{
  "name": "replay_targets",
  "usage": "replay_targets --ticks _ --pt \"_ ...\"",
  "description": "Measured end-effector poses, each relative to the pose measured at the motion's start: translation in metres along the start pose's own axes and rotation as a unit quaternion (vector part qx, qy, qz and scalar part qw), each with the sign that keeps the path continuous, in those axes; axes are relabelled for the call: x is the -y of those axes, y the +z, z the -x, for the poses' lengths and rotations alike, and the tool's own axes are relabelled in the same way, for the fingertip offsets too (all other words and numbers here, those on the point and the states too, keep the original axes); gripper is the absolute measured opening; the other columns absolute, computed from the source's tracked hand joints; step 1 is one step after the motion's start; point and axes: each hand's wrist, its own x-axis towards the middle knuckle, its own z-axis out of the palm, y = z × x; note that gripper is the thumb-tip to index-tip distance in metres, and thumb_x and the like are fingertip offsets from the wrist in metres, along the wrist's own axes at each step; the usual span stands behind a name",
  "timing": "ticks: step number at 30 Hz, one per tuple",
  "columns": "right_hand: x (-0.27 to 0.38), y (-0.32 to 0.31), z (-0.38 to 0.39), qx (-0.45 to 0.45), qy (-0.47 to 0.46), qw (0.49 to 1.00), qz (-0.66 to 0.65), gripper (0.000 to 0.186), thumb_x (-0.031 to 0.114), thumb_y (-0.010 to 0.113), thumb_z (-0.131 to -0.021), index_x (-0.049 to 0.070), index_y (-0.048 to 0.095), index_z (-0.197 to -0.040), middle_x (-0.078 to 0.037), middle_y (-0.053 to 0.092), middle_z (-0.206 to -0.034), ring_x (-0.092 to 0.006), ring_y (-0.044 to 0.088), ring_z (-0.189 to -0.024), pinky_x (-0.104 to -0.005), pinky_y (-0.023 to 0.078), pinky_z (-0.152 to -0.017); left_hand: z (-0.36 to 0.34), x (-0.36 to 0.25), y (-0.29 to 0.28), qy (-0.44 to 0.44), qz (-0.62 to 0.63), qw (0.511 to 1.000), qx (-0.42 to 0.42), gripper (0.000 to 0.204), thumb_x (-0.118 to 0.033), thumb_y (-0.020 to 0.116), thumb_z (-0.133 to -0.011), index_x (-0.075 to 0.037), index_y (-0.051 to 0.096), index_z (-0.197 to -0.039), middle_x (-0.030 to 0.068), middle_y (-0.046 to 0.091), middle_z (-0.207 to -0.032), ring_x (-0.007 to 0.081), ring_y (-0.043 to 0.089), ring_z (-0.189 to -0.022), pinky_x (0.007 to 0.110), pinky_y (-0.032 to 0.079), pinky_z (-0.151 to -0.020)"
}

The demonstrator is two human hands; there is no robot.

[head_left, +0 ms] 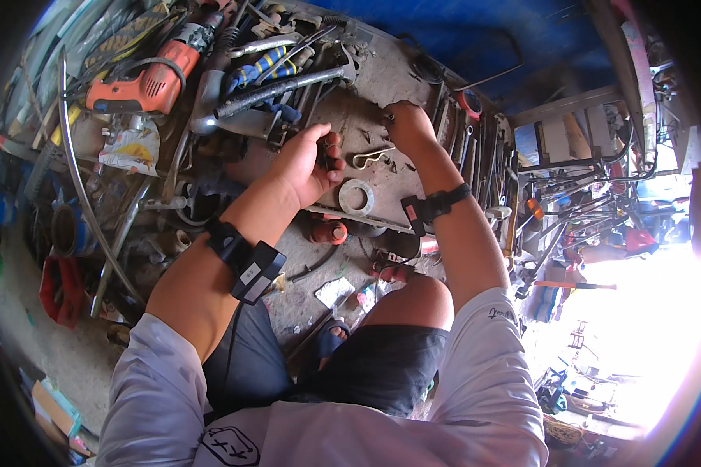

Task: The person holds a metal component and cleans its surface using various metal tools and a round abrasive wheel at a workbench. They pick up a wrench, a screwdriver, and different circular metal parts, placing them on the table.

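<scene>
My left hand (pixel 308 163) is raised above the left part of the worn metal bench top (pixel 343 113), its fingers curled round small dark pieces that I cannot make out. My right hand (pixel 409 128) is closed at the upper middle of the bench, pinching a small dark item, too small to name. Between the hands lie a bent wire clip (pixel 370 158) and several small dark bits. A pale flat ring (pixel 357 196) rests near the bench's front edge, just right of my left wrist.
An orange power drill (pixel 152 84), rods and blue-yellow handled tools (pixel 265 64) crowd the left. Long wrenches (pixel 467 144) line the right of the bench. A blue surface (pixel 483 39) stands behind. A red cylinder (pixel 327 230) and litter (pixel 335 291) are below.
</scene>
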Motion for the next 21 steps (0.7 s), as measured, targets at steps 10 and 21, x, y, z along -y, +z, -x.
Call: replay_targets --ticks 10,21 --pt "0.006 -0.012 -0.001 0.015 0.115 0.982 -0.150 0.024 0.022 0.075 -0.072 0.006 0.076 -0.090 -0.013 0.073 -0.082 -0.0239 0.071 -0.076 -0.0342 0.055 -0.074 -0.008 0.003 -0.003 0.000 0.005 1.000 -0.003 0.021 -0.028 0.060 -0.094 -0.008 0.058 -0.087 0.0055 0.057 -0.076 0.0250 0.059 -0.073 0.034 0.046 -0.061" --pt "0.094 -0.072 0.023 0.099 0.100 0.877 -0.459 0.024 0.019 0.074 -0.087 0.002 0.072 -0.104 -0.004 0.072 -0.086 -0.0123 0.065 -0.072 -0.0266 0.053 -0.067 -0.018 0.001 0.000 0.000 0.070 0.997 0.042 0.027 -0.025 0.046 -0.101 -0.003 0.059 -0.092 0.0105 0.061 -0.084 0.0250 0.060 -0.072 0.031 0.048 -0.059"
